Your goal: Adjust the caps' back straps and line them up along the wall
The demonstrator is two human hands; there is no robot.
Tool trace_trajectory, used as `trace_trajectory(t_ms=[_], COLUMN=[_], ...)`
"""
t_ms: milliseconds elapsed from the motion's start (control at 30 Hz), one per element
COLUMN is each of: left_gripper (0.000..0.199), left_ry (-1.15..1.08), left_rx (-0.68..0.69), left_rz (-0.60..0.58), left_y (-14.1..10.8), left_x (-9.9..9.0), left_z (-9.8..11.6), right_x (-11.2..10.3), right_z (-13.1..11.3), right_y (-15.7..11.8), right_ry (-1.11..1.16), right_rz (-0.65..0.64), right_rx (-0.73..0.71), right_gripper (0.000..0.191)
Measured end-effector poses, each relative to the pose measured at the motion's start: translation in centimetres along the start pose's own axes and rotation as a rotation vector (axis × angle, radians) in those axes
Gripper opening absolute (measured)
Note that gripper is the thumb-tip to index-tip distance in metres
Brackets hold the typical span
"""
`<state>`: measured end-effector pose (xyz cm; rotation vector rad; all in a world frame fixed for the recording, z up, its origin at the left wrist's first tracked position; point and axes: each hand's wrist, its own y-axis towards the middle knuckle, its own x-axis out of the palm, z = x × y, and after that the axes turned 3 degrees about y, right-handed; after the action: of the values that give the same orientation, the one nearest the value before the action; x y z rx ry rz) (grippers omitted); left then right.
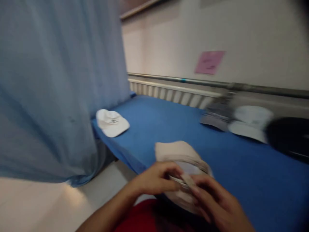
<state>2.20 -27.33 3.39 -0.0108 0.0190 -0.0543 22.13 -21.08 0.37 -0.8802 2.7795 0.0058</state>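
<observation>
A beige cap [177, 149] is turned over near the front edge of the blue-covered bed, with its inside facing up and its brim pointing away from me. My left hand [161, 177] pinches the strap at the back of the cap from the left. From the right, my right hand [212, 196] grips the same narrow strap [187, 180], its fingers closed. The two hands nearly meet at the strap. Motion blur hides the strap's fastening. Below the hands, part of the cap is shadowed against my red clothing.
A white cap [112, 122] lies at the bed's left corner. Along the back right sit a grey cap [216, 116], a pale cap [252, 122] and a black hat-like item [289, 137]. A blue curtain [60, 80] hangs left; a metal rail [205, 82] runs along the wall.
</observation>
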Motion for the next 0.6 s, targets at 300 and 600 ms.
trace_trajectory(t_ms=[300,600], left_gripper=[0.022,0.017], left_ry=[-0.213,-0.205], left_rx=[-0.101,-0.110], left_rz=[-0.148,-0.131], left_y=[0.3,0.4], left_x=[0.8,0.7], left_z=[0.5,0.4], right_x=[-0.7,-1.5], right_z=[-4.5,-4.0], right_y=[-0.4,-0.8], right_ry=[0.415,0.468], right_rz=[-0.099,-0.046], right_rx=[0.070,0.071], right_gripper=[0.021,0.017])
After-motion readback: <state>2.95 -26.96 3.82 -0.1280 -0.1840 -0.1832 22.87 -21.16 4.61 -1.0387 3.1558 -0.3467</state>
